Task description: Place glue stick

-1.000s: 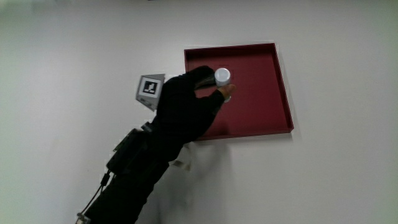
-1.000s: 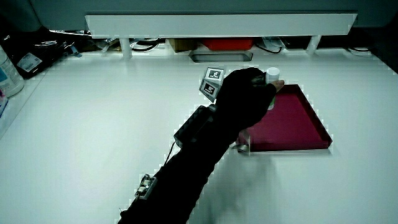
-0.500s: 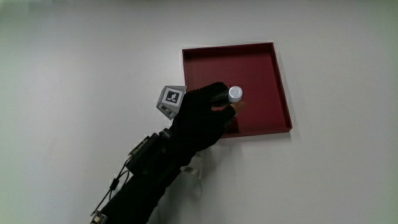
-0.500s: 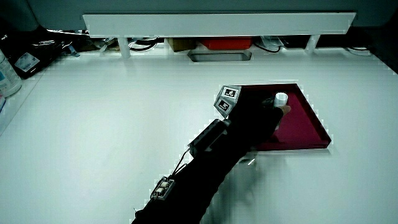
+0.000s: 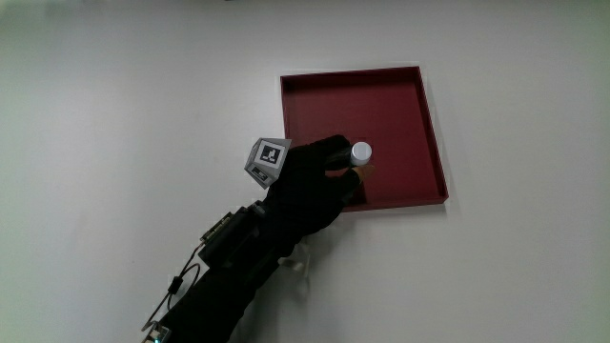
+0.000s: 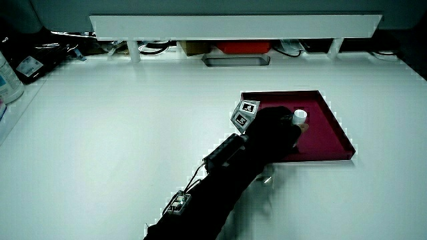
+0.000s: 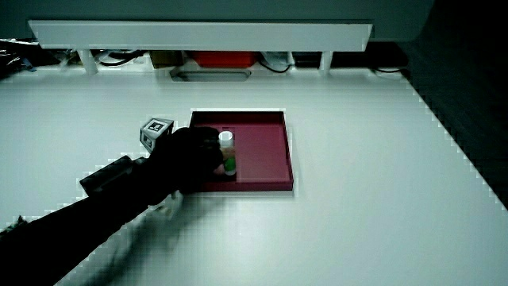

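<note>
A glue stick [image 5: 361,151] with a white cap stands upright inside the dark red tray [image 5: 427,114], in the part of the tray nearest the person. In a side view its green lower end [image 7: 230,168] rests on the tray floor. The gloved hand [image 5: 310,183] reaches over the tray's near rim, its fingers curled around the stick's body. The patterned cube [image 5: 269,158] on the hand's back sits just outside the tray. Both side views show the hand [image 6: 273,132] [image 7: 190,157] against the stick [image 6: 300,116].
A low white partition [image 6: 233,25] runs along the table, farther from the person than the tray, with cables and a red item [image 6: 243,47] under it. A bottle [image 6: 8,77] stands at the table's edge.
The hand has carried the glue stick from above the tray's middle down and nearer to the person. The stick now stands on the tray floor, still gripped.
</note>
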`<action>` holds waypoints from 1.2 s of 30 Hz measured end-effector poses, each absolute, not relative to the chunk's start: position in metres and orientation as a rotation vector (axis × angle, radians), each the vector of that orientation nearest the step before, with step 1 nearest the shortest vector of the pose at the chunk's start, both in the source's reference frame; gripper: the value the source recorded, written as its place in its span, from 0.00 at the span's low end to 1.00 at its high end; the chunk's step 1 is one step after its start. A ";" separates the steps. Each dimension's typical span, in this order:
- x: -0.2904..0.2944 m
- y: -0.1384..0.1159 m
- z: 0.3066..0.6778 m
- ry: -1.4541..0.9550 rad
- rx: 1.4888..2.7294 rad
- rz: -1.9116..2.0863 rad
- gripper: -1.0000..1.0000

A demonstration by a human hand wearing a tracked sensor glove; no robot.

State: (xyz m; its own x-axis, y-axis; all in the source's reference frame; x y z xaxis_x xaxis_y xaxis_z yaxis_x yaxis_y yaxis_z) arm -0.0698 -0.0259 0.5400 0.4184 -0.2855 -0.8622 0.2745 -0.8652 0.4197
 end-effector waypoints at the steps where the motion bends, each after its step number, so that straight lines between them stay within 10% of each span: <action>1: -0.069 -0.026 0.537 0.007 2.160 -1.476 0.50; 21: -0.075 -0.026 0.537 -0.053 2.153 -1.504 0.22; 36: -0.103 -0.039 0.466 0.287 2.135 -1.490 0.00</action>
